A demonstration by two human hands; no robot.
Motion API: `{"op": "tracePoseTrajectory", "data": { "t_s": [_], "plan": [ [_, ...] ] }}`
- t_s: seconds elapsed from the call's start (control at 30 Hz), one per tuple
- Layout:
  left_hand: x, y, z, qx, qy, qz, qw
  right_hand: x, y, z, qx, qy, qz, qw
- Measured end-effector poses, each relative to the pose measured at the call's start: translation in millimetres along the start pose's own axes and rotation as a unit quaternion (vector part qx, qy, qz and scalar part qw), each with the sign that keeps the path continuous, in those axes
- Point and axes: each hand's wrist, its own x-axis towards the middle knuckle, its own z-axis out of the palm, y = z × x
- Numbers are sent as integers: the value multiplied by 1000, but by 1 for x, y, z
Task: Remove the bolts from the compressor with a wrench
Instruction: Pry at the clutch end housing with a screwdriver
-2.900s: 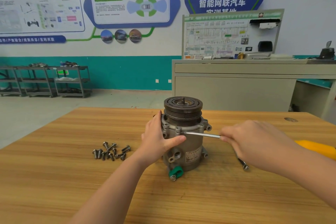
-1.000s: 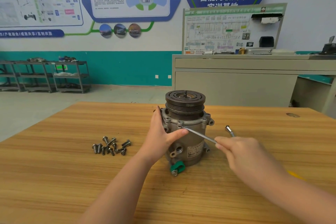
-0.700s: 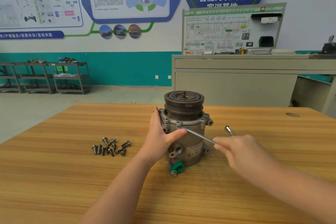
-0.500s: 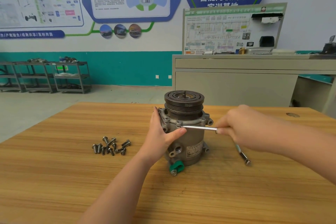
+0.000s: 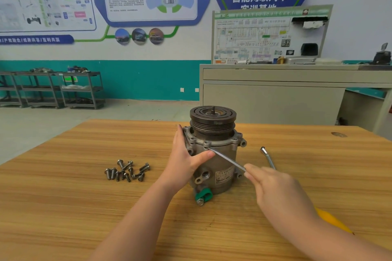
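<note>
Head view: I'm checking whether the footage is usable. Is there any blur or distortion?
Head view: the compressor and loose bolts are sharp; the right hand is slightly motion-blurred; wide-angle distortion bows the table edge; lighting is even and soft.

left arm reached forward from lower left, forearm bare | left hand (image 5: 184,160) was upright, palm against the compressor (image 5: 214,154), thumb across its front | right arm came in from lower right | right hand (image 5: 275,188) gripped the wrench (image 5: 228,160), knuckles up, fingers curled round its shaft
</note>
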Motion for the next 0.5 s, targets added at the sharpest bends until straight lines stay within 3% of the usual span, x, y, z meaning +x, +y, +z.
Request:
{"op": "tracePoseTrajectory", "data": {
  "t_s": [0.17,0.3,0.4,0.5],
  "plan": [
    [-1,1,0,-6,-8,-11,1000,22,8,-25,10,-132,50,990],
    [-2,3,-1,-11,-11,-14,1000,29,-5,-58,-92,-134,15,987],
    [-5,9,7,13,26,-7,1000,33,-17,-66,-48,-117,10,992],
    [-14,20,31,58,91,-19,994,39,-24,-61,-40,-168,12,985]
  ]
}}
